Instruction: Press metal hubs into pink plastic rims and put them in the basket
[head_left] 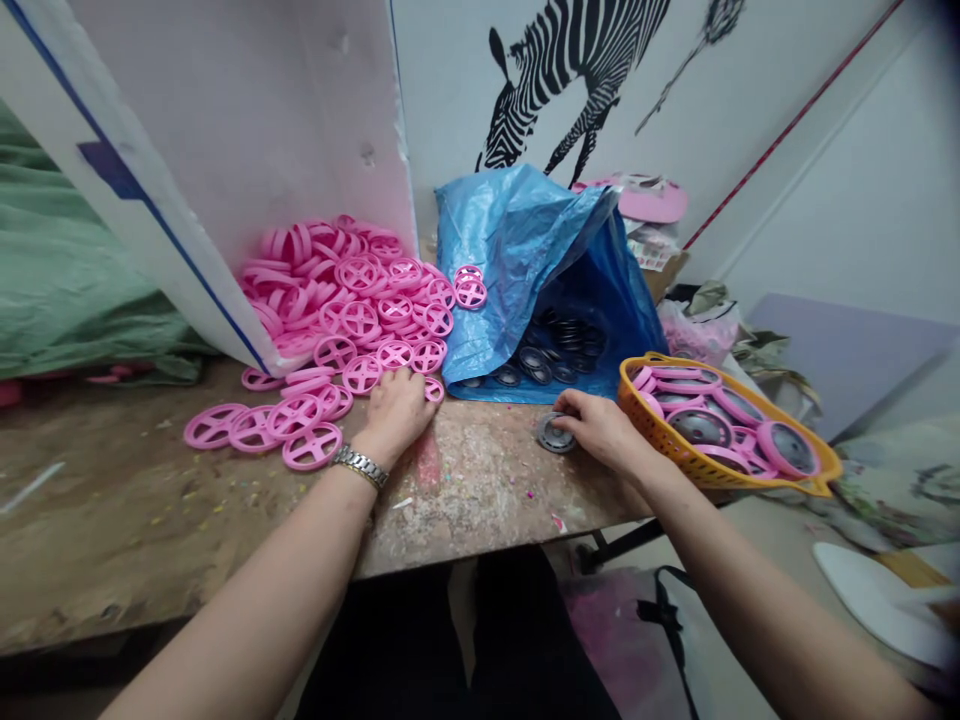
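Observation:
My left hand point(401, 408), a metal watch point(361, 464) on its wrist, reaches to the front edge of a heap of pink plastic wheel rims point(358, 318). Its fingers are bent and closed, their tips hidden; a small pink rim point(433, 390) sits right beside them. My right hand point(592, 425) pinches the edge of a round grey wheel disc point(556, 434) low over the wooden table point(480, 500). Behind it, a blue plastic bag point(495, 230) gapes toward me with dark grey discs point(536, 363) inside.
A yellow basket point(649, 445) at the right holds pink rims, some with grey discs in them. The pink heap spills from a white foam box point(300, 110). Green cloth point(82, 270) lies at the left. A zebra picture point(555, 80) marks the wall.

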